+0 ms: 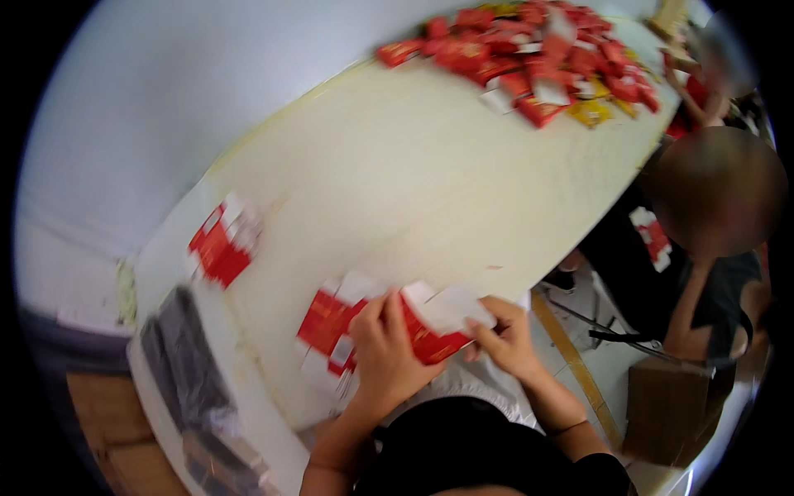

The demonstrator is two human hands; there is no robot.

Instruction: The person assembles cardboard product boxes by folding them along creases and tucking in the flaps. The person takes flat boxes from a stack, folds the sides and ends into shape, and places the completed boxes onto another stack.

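A red carton with white flaps (428, 332) is between my two hands, near the table's front edge. My left hand (387, 347) has its fingers closed over the carton's left end. At the other end, my right hand (503, 337) pinches a white flap between thumb and fingers. Beside my left hand, several flat red-and-white carton blanks (322, 324) lie on the table, partly covered by that hand. The picture is somewhat blurred, so the carton's folds are hard to make out.
Red packs and a few yellow ones form a heap (538, 58) at the table's (397, 174) far end. More carton blanks (222, 248) lie at the left. A dark grey bundle (186, 355) sits lower left. Other people are at the right, near a brown cardboard box (668, 409).
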